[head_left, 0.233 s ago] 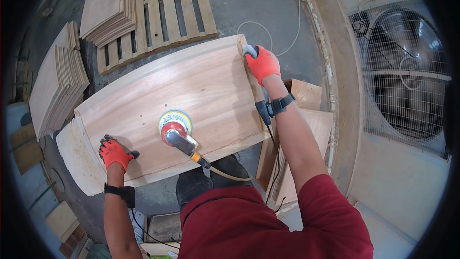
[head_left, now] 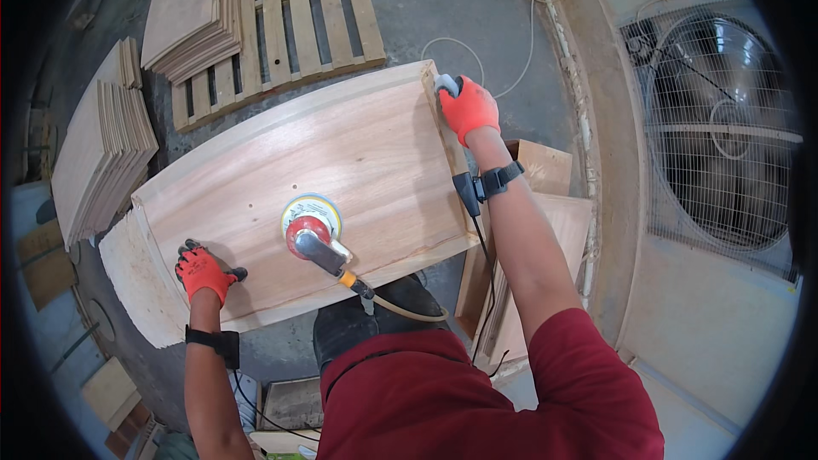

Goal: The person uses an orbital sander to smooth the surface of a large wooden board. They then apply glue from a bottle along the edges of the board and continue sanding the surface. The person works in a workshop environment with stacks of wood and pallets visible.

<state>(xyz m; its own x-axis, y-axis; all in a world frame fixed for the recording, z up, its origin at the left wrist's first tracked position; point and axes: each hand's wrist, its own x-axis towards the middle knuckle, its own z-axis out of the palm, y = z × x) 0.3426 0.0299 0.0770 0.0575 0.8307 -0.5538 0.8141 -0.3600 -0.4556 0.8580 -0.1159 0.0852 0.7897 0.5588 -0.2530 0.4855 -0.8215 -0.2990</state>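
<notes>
A wooden panel (head_left: 366,132) with raised border strips lies in front of me. On its left part rests my left hand (head_left: 203,271), gloved in red and black, fingers spread and thumb out. My right hand (head_left: 470,108), in a matching glove, is closed on a small grey piece (head_left: 445,83) at the far right corner, against the panel's end edge. What kind of piece it is cannot be made out, as the fingers cover most of it. Between the hands, a round red and silver air sander (head_left: 310,232) sits on the panel, touched by neither.
Behind the panel lies a slatted wooden pallet (head_left: 341,21). Stacks of thin boards (head_left: 192,13) stand at the far left. Wooden pieces (head_left: 550,226) sit right of the panel, near a large caged fan (head_left: 720,132). A hose (head_left: 413,313) runs from the sander toward my body.
My right hand has shifted very slightly to the right with the grey piece. The fan blades look different. My left hand and the sander have stayed put.
</notes>
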